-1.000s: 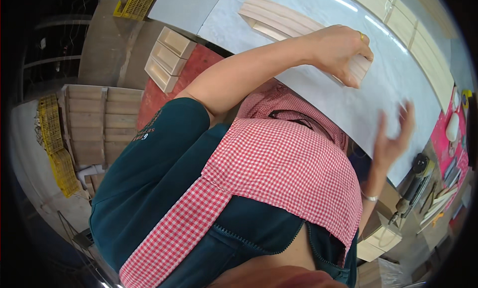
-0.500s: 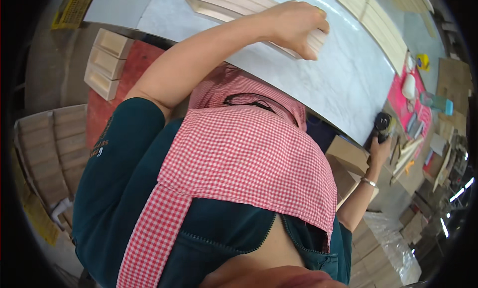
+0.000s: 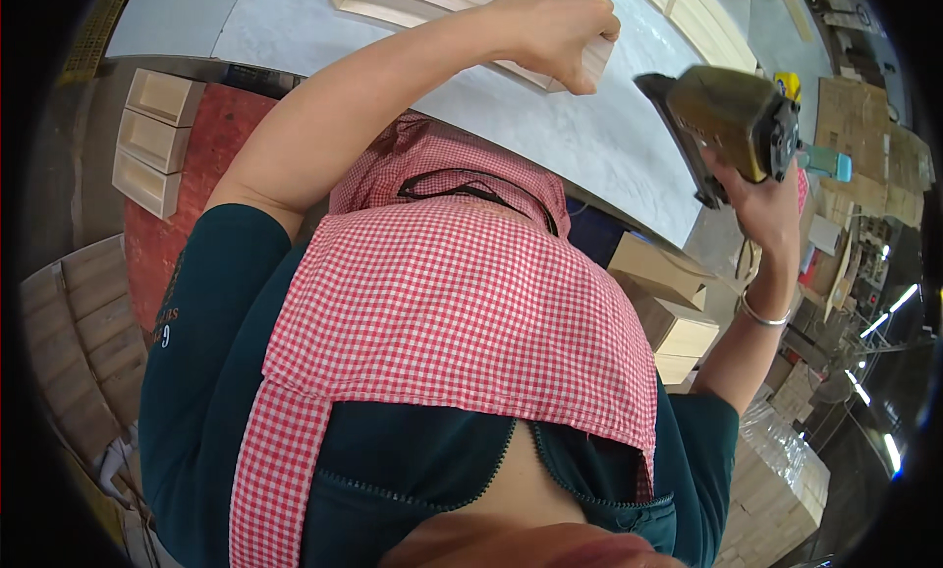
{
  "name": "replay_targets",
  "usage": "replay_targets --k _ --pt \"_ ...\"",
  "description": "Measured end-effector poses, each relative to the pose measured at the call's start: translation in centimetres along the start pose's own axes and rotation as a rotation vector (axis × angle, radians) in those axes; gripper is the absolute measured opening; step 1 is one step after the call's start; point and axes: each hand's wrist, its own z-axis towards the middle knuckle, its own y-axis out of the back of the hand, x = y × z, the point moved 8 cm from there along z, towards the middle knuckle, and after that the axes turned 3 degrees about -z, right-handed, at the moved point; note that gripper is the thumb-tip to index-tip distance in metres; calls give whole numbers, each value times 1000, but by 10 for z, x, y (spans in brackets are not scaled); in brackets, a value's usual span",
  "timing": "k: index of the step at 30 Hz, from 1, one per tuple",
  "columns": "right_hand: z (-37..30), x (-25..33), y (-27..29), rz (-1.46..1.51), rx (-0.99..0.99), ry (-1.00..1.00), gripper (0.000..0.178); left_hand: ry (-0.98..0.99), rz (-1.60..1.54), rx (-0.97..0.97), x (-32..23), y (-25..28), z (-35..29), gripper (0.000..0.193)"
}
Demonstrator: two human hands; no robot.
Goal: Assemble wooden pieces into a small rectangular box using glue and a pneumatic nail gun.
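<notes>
On the pale marbled table (image 3: 560,141), my left hand (image 3: 555,28) grips the near right end of a long, shallow wooden box (image 3: 393,0). Its fingers wrap over the end piece, and part of the box runs behind my forearm. Out to the right, my right hand (image 3: 761,199) is closed around the handle of a dark nail gun (image 3: 722,116), raised over the table's right end. The gun's nose points to the left, apart from the box.
Three small wooden boxes (image 3: 157,136) sit on a red surface (image 3: 211,165) at the left. Long pale wood pieces (image 3: 702,23) lie along the table's far side. Cardboard boxes (image 3: 668,283) stand below the table's right end. A teal-capped bottle (image 3: 830,163) is farther right.
My right hand has lifted the nail gun from low beside the table's right end up over it. The left hand keeps its hold on the box. The whole view has shifted slightly.
</notes>
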Motion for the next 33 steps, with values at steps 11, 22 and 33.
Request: replay_targets --k 11,22,33 --pt "42 33 -11 -50 109 17 38 53 -30 9 7 -1 -2 40" --pt "48 36 -12 -53 152 -77 38 39 -15 25 8 0 1 34" --pt "54 28 -10 -82 184 -40 39 90 -73 60 7 -2 1 34"
